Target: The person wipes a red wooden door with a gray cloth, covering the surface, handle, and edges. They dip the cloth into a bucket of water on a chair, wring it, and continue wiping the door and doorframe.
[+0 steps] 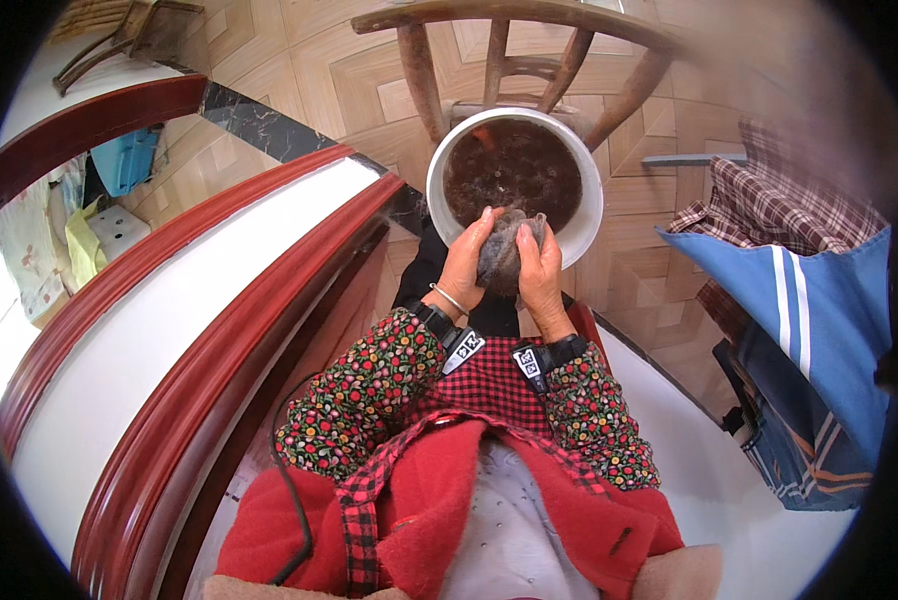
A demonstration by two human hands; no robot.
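A wad of thin, wet-looking grey mesh cloth (503, 255) is squeezed between my two hands. My left hand (465, 259) grips it from the left, with a bangle on that wrist. From the right, my right hand (540, 274) closes on it, thumb on top. Both hands are over the near rim of a round white bucket (590, 217). Dark brown liquid (520, 169) with some froth lies inside, and an orange-red patch shows near its far left side. Whatever is under the cloth is hidden by the hands.
A wooden chair (494, 11) stands beyond the bucket on the patterned floor. Red-trimmed white panels (269, 247) run along the left. Plaid cloth (783, 202) and blue striped cloth (831, 300) hang at the right. A blue plastic container (125, 161) is at the upper left.
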